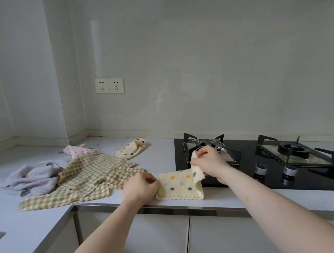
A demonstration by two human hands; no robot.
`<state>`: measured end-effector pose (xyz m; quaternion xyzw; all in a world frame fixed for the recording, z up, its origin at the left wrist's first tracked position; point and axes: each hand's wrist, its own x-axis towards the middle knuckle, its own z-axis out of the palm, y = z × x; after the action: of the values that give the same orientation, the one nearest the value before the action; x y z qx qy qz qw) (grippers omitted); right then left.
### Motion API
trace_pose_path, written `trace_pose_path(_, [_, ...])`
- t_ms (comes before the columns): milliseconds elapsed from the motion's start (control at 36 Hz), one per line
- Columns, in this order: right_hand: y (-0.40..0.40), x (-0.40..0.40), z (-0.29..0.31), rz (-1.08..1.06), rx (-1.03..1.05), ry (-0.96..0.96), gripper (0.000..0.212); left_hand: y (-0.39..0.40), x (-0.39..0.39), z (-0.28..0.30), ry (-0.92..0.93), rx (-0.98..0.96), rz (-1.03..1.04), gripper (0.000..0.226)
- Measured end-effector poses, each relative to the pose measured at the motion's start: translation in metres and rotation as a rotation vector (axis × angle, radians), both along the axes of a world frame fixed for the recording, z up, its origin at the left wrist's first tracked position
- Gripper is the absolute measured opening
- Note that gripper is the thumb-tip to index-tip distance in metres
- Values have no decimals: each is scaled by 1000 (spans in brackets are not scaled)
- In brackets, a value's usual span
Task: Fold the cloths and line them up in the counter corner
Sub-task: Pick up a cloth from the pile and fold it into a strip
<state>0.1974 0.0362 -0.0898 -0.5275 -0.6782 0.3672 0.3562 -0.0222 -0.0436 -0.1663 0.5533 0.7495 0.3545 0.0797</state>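
Head view. The dotted cloth [180,185] is lying on the counter [164,159] near its front edge, just left of the hob [261,167], with its right end overlapping the hob's edge. The left hand [140,187] is pinching the cloth's left edge, fingers closed on the fabric and pressing it to the counter. The right hand [208,161] is gripping the cloth's right corner between thumb and fingers and holding it lifted above the hob, so that the right side of the cloth is standing up and curling over.

A checked cloth [83,179] is lying spread and rumpled on the counter, touching the left hand. A grey cloth [33,176] is lying crumpled at its left, partly under it. A pink cloth [76,150] is lying behind them, toward the corner. A second dotted cloth [131,150], loosely folded, is lying near the back wall, well apart from the hands.

Two sockets [109,85] are sitting on the wall above the corner.
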Motion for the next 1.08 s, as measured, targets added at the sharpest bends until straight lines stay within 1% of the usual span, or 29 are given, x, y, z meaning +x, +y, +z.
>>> trace_pose_path(111, [-6,-30,-8,85,1,-37,29,1,1,1,-25,-11,6,20])
trace_pose_path(306, [-10,-61,-28,142,13,-152,37,6,-3,-2,-78,-18,27,29])
trace_pose_path(417, [-10,-64,-37,171,-73,-78,36,9,-3,-5,-76,5,42,28])
trace_pose_path(472, [-11,-57,-36,167,-12,-8,26,10,-4,-6,-88,14,47,29])
trace_pose_path(500, [-10,-52,-36,132,61,23,21,11,-4,-6,-97,15,50,30])
trace_pose_path(556, [-6,-40,-38,30,225,47,19,11,-3,-6,-114,21,60,32])
trace_pose_path(611, [-3,-27,-42,-42,303,-2,18,13,-3,-6,-111,28,68,34])
trace_pose_path(639, [-2,-20,-46,-62,305,-51,19,14,-3,-6,-95,20,69,35])
trace_pose_path(778, [1,-6,-70,-108,186,-291,51,13,-3,-6,20,-28,33,42])
trace_pose_path(861, [7,-13,-68,-99,86,-415,60,13,-3,-6,25,-37,17,44])
trace_pose_path(917, [12,-18,-55,-27,-46,-425,55,12,-3,-5,28,-40,7,45])
trace_pose_path(972, [19,-18,-44,72,-142,-387,48,11,-3,-5,35,-41,-2,44])
trace_pose_path(1028, [25,-15,-37,116,-200,-345,43,10,-3,-5,33,-43,-6,44])
trace_pose_path(1083, [27,-14,-34,121,-215,-345,39,10,-2,-4,33,-39,-4,45])
